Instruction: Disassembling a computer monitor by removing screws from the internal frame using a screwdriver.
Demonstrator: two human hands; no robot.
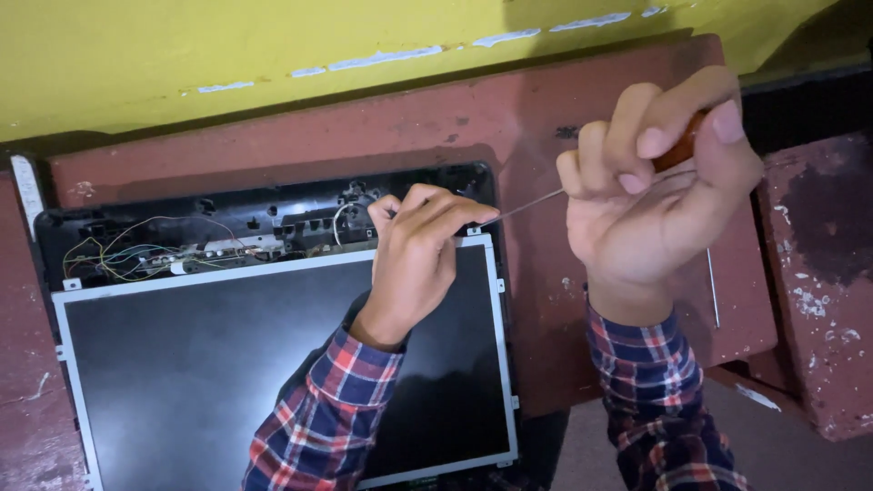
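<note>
Plaid sleeves (327, 409) come up from the bottom edge, closest to us, one on each of our arms. Our left hand (414, 250) rests at the top right corner of the bare screen panel (227, 364), fingers curled and pressed together at the tip of the screwdriver (536, 202), seemingly to steady the tip on a small fastener, though the contact point is hidden under our fingers. Our right hand (655, 182) is raised to the right of it, closed around the screwdriver's orange handle, thumb and fingertips pinching it as one does to twist; the thin metal shaft slants down and left between our two hands.

Just beyond our left hand lies the open black back shell (227, 218), with thin yellow and white wires (136, 255) running along it to the left. Below our right wrist a thin metal rod (714, 286) lies loose.

Everything sits on a worn, reddish-brown bench (546, 118) with chipped paint, set against a yellow wall (273, 45). Light is dim.
</note>
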